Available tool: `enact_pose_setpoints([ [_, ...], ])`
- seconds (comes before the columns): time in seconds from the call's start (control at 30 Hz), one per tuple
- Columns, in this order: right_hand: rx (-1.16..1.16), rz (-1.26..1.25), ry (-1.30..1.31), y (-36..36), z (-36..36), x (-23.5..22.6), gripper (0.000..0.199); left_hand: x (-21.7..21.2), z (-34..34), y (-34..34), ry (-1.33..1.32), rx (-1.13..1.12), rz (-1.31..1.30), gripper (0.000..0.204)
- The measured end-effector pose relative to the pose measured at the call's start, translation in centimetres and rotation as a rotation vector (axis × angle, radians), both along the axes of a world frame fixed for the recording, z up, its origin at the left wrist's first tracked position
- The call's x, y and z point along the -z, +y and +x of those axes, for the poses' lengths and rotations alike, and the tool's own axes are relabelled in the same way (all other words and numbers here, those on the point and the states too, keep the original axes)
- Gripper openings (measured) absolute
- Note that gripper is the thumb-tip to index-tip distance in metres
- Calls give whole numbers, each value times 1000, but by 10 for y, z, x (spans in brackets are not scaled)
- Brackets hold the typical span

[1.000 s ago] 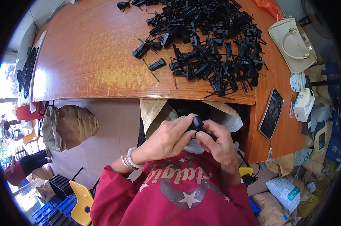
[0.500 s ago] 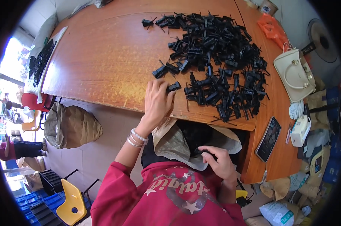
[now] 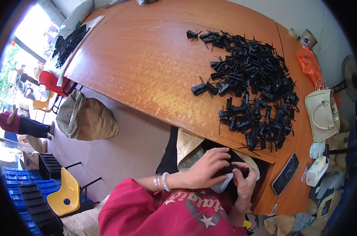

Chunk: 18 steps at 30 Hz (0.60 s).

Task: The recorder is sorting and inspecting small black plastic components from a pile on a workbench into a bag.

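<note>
— What do the hands hold?
— Left hand [image 3: 208, 169] and right hand [image 3: 243, 185] both grip one black plastic part [image 3: 235, 170], over the open sack [image 3: 190, 147] below the counter [image 3: 147, 67].

Getting plenty of daylight from the window [image 3: 17, 67] on the left, blowing out to white over there. Throwing a soft sheen across the wooden table [image 3: 147, 67], barely casting shadows. Bending hard toward the rim, fading into a black ring. Staying sharp mid-frame, smearing slightly at the edges.
</note>
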State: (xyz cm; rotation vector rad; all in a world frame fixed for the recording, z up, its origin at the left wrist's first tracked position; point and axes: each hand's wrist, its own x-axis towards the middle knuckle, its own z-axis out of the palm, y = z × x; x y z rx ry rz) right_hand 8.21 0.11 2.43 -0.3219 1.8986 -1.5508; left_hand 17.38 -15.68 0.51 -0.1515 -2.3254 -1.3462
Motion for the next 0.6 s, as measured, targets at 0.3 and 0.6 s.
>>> enact_pose_setpoints([
  [0.3, -297, -322, 294, 3, 2, 7, 16, 8, 11, 2, -746, 426, 1262, 33],
  [0.6, -205, -297, 309, -2, 9, -1, 14, 4, 13, 14, -605, 359, 1429, 20],
])
